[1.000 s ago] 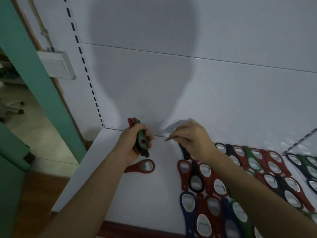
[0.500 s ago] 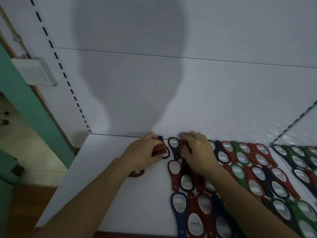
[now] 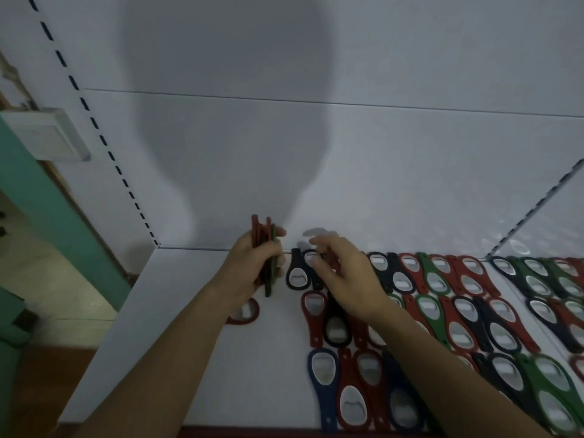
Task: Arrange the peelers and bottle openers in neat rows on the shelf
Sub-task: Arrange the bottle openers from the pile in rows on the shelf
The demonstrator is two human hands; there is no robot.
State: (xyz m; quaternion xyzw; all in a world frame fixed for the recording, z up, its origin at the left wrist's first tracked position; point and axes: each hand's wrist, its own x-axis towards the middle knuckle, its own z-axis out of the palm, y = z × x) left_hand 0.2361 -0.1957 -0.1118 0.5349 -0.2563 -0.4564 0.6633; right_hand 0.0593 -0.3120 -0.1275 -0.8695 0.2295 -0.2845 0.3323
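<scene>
My left hand (image 3: 252, 270) grips a small stack of red and green bottle openers (image 3: 267, 245), held upright above the white shelf (image 3: 177, 358). My right hand (image 3: 344, 273) hovers with loose fingers over the back row, holding nothing I can see. A black opener (image 3: 296, 273) lies flat at the left end of the back row, just right of the stack. Rows of red, green, black and blue openers (image 3: 467, 314) cover the shelf to the right. One red opener (image 3: 245, 312) lies alone under my left wrist.
The white back panel (image 3: 379, 172) rises right behind the back row. A slotted upright (image 3: 104, 143) runs down the left corner. A second shelf section (image 3: 550, 286) with more openers adjoins on the right. Beyond the shelf's left edge stand a green frame and floor.
My left hand has lifted the stack up off the shelf again. My right hand has let go of the black opener, which now lies in the back row, and has risen slightly.
</scene>
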